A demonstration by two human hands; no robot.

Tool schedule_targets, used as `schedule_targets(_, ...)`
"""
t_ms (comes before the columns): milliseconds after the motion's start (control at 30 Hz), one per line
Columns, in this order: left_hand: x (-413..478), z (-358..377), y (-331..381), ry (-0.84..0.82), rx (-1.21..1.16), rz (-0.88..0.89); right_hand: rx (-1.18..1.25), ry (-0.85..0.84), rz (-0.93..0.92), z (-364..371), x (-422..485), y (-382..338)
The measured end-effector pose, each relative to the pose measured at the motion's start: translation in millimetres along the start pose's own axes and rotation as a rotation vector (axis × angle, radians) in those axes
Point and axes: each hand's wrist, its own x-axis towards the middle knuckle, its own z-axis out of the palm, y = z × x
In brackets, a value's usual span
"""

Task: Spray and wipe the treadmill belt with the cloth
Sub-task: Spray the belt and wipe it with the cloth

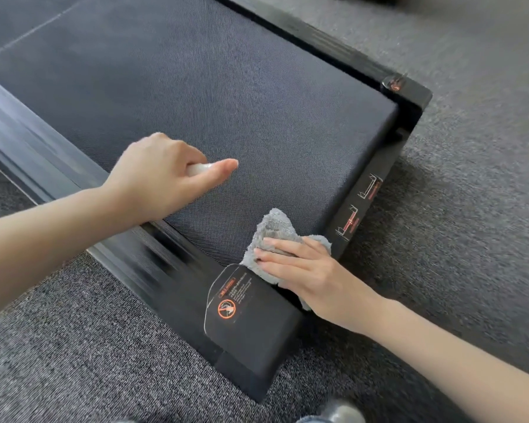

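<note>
Woven black and finely textured, the treadmill belt (226, 96) is stretching away from me, its long axis running from the rear corner by my knees toward the far upper left. I am taking that rear corner cap (251, 325), the one with the orange warning sticker, as my landmark.

Up and to the left of the cap, my left hand (156, 175) is hovering over the belt's near edge, curled tight around a small pale spray bottle (197, 169); only its whitish tip is showing between thumb and fingers, and that tip is pointing right, across the belt. The near side rail (43, 154) is passing under my wrist.

Just right of the cap, touching its inner edge, the grey cloth (272, 230) is lying bunched on the belt's rear end. My right hand (300, 270) is pressing flat on it, fingers spread and extended rather than clenched, pinning it more than gripping it.

So the cloth is already under the nearer hand, and the unwiped belt is lying ahead and to the left of it. I judge the coming stroke should be pushing along that long axis, away from the cap, following wherever the spray is landing. I cannot tell whether any part of the belt is wet yet.
</note>
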Motion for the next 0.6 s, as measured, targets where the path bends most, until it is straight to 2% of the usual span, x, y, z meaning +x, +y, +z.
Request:
schedule_targets(233, -2, -3, -5, 0.007, -0.015, 0.003, 0.146, 0.054, 0.112, -12, -19, -3)
schedule_targets(367, 2, 0, -3, 0.007, -0.025, 0.008, 0.245, 0.289, 0.243, -27, 7, 11)
schedule_targets(433, 6, 2, -2, 0.009, -0.026, 0.001, 0.235, 0.345, 0.276, -34, 36, 27)
schedule_targets(500, 10, 3, 0, 0.014, -0.025, -0.001, 0.185, 0.302, 0.247, -33, 66, 36)
schedule_targets(600, 15, 2, 0, 0.038, -0.044, 0.007, 0.124, 0.075, 0.084, -13, 98, 28)
